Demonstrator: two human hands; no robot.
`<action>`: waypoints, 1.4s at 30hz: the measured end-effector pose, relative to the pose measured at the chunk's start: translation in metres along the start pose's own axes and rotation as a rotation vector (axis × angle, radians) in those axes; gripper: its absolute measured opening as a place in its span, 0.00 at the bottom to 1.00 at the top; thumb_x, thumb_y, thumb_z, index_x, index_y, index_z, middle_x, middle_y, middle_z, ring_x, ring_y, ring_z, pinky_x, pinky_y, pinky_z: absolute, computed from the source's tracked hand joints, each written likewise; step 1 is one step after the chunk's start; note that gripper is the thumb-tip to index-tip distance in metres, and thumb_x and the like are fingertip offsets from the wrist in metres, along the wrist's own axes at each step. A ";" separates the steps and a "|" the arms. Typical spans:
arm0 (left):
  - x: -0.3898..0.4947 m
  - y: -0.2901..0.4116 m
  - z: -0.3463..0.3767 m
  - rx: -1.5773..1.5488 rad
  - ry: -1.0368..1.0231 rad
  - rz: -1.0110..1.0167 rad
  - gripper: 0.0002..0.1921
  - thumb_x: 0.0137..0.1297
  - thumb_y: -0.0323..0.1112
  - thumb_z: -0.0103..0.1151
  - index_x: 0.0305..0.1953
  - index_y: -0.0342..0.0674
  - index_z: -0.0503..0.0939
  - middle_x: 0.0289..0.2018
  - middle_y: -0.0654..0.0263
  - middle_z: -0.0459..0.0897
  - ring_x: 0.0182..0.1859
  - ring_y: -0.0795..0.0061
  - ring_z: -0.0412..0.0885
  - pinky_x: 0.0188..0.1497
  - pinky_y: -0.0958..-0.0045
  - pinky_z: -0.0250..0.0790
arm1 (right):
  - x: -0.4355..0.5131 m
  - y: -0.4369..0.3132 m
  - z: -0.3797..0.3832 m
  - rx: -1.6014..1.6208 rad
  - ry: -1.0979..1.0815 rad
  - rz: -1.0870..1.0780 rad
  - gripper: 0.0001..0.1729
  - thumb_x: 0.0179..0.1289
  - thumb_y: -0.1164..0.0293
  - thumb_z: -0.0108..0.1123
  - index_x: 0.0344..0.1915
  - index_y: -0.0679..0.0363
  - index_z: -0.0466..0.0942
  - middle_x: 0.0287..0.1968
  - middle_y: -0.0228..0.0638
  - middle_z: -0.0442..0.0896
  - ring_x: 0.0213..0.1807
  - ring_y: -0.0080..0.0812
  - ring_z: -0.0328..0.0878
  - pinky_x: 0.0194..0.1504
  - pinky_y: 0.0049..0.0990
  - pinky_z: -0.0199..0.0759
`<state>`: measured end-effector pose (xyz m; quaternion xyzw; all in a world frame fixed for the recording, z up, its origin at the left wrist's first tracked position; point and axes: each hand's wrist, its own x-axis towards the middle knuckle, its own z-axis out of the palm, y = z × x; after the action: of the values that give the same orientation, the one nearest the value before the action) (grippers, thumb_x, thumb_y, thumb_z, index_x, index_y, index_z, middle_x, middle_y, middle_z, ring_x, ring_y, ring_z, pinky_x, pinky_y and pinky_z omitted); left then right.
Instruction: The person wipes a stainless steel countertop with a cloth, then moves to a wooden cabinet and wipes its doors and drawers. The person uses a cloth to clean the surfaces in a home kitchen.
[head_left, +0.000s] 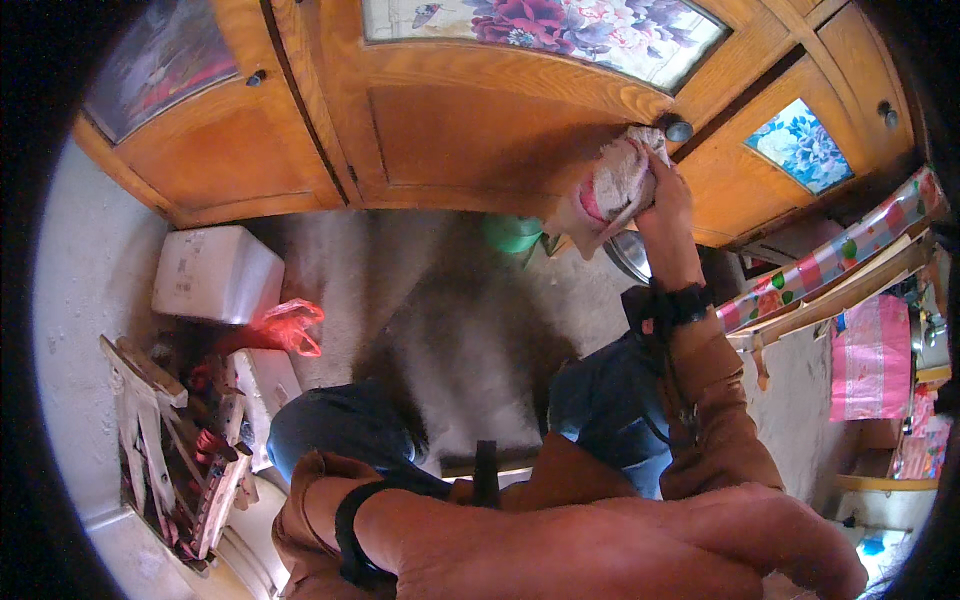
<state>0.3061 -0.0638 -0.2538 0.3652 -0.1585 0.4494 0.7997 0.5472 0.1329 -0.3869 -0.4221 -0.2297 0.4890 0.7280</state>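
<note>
My right hand (670, 196) grips a bunched pinkish-white cloth (619, 180). The top of the cloth is close beside a round dark knob (679, 128) on the wooden cabinet door (465, 139); whether they touch I cannot tell. Above the door's lower panel is an inset (559, 26) printed with flowers. My left hand is out of view; only the brown sleeve of that arm, with a black strap around it, shows at the lower left.
Under the cabinet are a green basin (514, 232) and a round metal item (631, 255). On the left stand a white box (217, 274), a red plastic bag (296, 324) and folded wooden stools or frames (169, 450). A flower-patterned cover (825, 259) edges a piece of furniture on the right.
</note>
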 end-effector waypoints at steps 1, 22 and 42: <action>-0.001 0.000 0.001 -0.012 0.009 0.004 0.14 0.69 0.42 0.47 0.36 0.38 0.77 0.49 0.39 0.71 0.49 0.43 0.74 0.54 0.55 0.65 | 0.001 0.002 0.002 0.013 0.038 -0.009 0.10 0.59 0.77 0.57 0.41 0.65 0.77 0.41 0.38 0.81 0.41 0.34 0.79 0.42 0.29 0.75; -0.030 0.020 -0.083 0.490 0.672 -0.391 0.12 0.66 0.38 0.50 0.38 0.35 0.77 0.48 0.56 0.78 0.50 0.70 0.75 0.55 0.69 0.64 | -0.013 0.039 0.075 0.005 0.155 -0.041 0.09 0.51 0.81 0.64 0.33 0.64 0.76 0.32 0.36 0.81 0.34 0.30 0.79 0.36 0.25 0.74; -0.074 0.021 -0.144 0.556 0.887 -0.417 0.11 0.65 0.38 0.52 0.38 0.37 0.78 0.46 0.60 0.79 0.49 0.72 0.75 0.52 0.70 0.66 | 0.000 0.034 0.053 0.179 0.173 -0.052 0.11 0.50 0.75 0.66 0.32 0.60 0.73 0.32 0.34 0.79 0.31 0.32 0.77 0.31 0.30 0.72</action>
<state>0.2376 0.0033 -0.3855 0.3620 0.3928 0.4171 0.7353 0.4904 0.1595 -0.3875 -0.3900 -0.1321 0.4503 0.7923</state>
